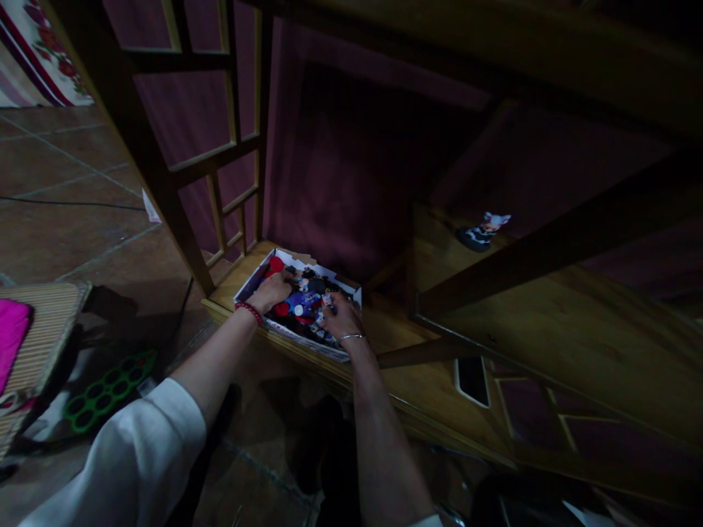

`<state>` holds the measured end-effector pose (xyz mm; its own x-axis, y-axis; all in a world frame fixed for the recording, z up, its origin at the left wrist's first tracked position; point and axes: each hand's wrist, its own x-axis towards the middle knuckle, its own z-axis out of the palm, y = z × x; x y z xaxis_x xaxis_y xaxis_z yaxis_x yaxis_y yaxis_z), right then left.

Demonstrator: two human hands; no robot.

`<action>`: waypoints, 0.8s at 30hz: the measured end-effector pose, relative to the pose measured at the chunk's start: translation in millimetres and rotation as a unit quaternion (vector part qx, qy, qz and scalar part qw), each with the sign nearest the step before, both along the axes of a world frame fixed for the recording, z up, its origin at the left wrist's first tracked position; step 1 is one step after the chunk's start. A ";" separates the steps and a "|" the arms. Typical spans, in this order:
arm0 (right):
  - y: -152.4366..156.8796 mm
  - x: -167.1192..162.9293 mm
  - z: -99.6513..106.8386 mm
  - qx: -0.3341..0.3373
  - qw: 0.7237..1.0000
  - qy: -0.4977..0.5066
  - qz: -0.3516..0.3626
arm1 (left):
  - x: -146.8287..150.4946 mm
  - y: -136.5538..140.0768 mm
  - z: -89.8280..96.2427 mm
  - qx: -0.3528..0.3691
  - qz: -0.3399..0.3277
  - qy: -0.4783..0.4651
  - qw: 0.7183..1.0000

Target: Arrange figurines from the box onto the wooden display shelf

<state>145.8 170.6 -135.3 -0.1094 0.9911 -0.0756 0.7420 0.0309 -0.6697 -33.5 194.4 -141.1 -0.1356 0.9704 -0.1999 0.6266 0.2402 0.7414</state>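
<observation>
A shallow white cardboard box [258, 276] lies on the bottom board of a wooden shelf unit, filled with several small red, blue and black figurines [303, 301]. My left hand [273, 290], with a red bead bracelet at the wrist, reaches into the box's left side among the figurines. My right hand [340, 316], with a thin silver bracelet, rests on the figurines at the box's right side. Whether either hand grips a piece is hidden in the dim light.
One small figurine [483, 231] stands alone on the wooden shelf at the right. A phone [472, 380] lies on the lower board. On the tiled floor at left are a woven mat [47, 329] with a pink cloth and a green holed tray [104, 389].
</observation>
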 end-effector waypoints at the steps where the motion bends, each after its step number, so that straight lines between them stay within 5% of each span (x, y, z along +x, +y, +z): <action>1: -1.4 -0.6 1.3 -0.003 1.000 -0.016 0.010 | 1.9 -0.1 1.0 0.002 -0.008 0.018 1.000; 13: -10.6 -3.7 20.5 -0.011 0.980 -0.186 0.072 | 48.9 -9.5 15.7 0.106 -0.164 0.168 0.966; 24: -12.4 -1.5 22.4 -0.011 0.987 -0.153 0.039 | 56.9 -10.6 18.9 0.055 -0.081 0.129 0.987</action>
<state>144.3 158.2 -112.9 -0.1549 0.9781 -0.1387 0.9052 0.0844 -0.4164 23.4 183.9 -122.3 -0.0104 0.9975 -0.0703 0.8213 0.0486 0.5684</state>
